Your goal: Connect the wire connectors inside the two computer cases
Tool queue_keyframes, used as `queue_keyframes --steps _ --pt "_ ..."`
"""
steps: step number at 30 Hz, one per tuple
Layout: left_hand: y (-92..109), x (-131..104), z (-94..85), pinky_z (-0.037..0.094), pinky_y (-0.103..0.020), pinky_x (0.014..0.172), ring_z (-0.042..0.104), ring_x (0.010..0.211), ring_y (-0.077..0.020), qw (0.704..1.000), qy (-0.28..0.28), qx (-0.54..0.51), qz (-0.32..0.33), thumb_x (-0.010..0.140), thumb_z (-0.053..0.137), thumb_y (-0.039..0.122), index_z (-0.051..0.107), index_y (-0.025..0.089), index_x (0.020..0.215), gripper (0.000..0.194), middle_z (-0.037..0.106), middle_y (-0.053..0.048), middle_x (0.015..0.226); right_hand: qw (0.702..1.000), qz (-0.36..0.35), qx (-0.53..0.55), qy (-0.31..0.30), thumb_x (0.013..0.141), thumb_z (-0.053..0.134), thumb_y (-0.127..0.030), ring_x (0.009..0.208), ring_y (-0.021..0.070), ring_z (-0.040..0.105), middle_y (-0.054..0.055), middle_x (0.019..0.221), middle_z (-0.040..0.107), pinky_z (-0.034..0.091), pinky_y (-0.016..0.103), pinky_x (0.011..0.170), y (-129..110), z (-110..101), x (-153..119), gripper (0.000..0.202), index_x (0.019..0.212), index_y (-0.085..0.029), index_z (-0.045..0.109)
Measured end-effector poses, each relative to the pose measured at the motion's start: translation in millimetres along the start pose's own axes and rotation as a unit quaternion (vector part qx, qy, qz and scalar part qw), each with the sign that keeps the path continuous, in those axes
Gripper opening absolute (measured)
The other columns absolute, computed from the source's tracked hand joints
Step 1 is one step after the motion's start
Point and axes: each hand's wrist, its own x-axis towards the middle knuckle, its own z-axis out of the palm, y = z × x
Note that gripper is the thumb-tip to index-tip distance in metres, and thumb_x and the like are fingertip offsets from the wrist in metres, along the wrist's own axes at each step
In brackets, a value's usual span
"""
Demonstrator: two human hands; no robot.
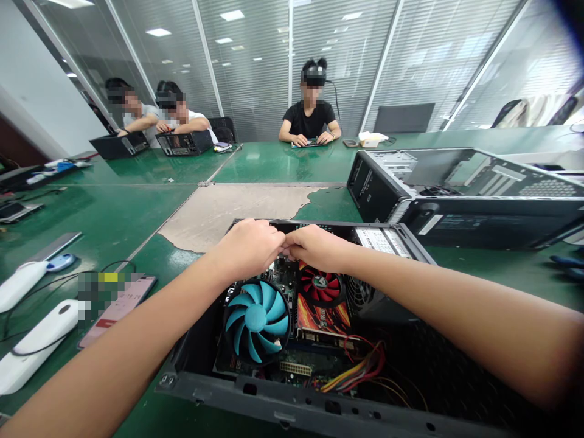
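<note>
An opened black computer case (292, 395) lies on its side in front of me. My left hand (253, 244) and my right hand (314, 246) meet over its far edge, both with fingers curled together. What they grip, if anything, is hidden behind the fingers. Below my left hand is a round cooling fan with blue blades (255, 317). A graphics card with a red fan (322, 286) sits beneath my right hand. Nearer to me, a bundle of coloured cables (356, 371) runs beside a pale motherboard socket (295, 368).
Another open computer case (483, 213) stands at the right. White power strips (41, 340) and a phone (118, 307) lie at the left. A bare patch (246, 207) marks the green table. Across it, a person in black (311, 118) and two others work.
</note>
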Motion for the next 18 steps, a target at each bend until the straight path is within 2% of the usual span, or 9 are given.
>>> queue_keyframes --steps 8,15,18 --pt "0.1 -0.8 0.1 0.042 -0.031 0.065 0.062 0.072 -0.0175 0.999 0.018 0.007 0.028 0.093 0.045 0.026 0.068 0.015 0.083 0.028 0.069 -0.008 0.077 0.999 0.004 -0.035 0.003 0.08 0.049 -0.006 0.071 0.0149 0.059 0.004 0.078 0.071 0.038 0.027 0.066 -2.1 -0.8 -0.6 0.023 0.079 -0.016 0.07" --pt "2.7 -0.1 -6.6 0.043 -0.033 0.062 0.066 0.07 -0.0228 0.998 -0.057 0.016 -0.003 0.096 0.04 0.028 0.07 0.016 0.086 0.034 0.071 -0.009 0.075 0.999 -0.002 -0.034 0.014 0.083 0.051 -0.009 0.068 0.014 0.057 0.004 0.074 0.069 0.037 0.028 0.065 -7.0 -1.9 -1.6 0.019 0.076 -0.016 0.068" --pt "3.3 0.6 -7.0 0.042 -0.032 0.06 0.066 0.069 -0.0225 0.998 -0.063 0.011 -0.012 0.095 0.042 0.028 0.071 0.015 0.086 0.033 0.071 -0.009 0.074 1.0 -0.008 -0.018 0.016 0.084 0.05 -0.009 0.069 0.0138 0.057 0.003 0.075 0.068 0.037 0.028 0.065 -6.8 -2.6 -1.5 0.02 0.077 -0.016 0.068"
